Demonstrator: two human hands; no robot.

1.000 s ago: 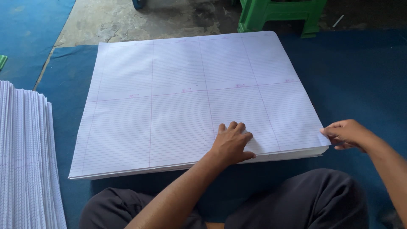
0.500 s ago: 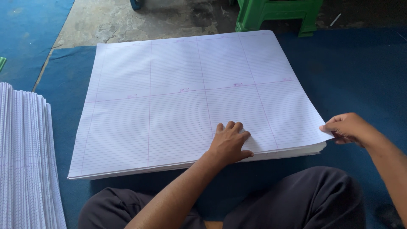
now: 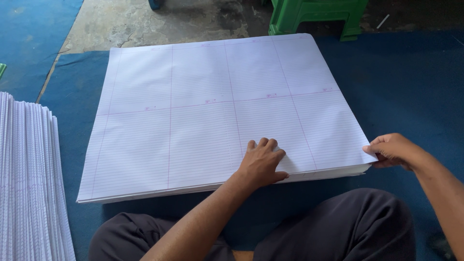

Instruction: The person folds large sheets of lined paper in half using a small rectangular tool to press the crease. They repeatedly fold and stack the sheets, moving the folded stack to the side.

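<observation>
Below, the left hand (image 3: 261, 163) presses flat, fingers spread, on the stack of ruled sheets (image 3: 193, 121); the right hand (image 3: 394, 151) pinches its near right corner.

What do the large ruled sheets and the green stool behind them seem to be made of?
The stack of ruled sheets looks like thin matte white paper: fine printed lines, layered edges at the near side, and a corner lifting under the right hand. The left hand presses it flat. The green stool looks like moulded plastic, probably: even colour, slight sheen, rounded legs.
</observation>
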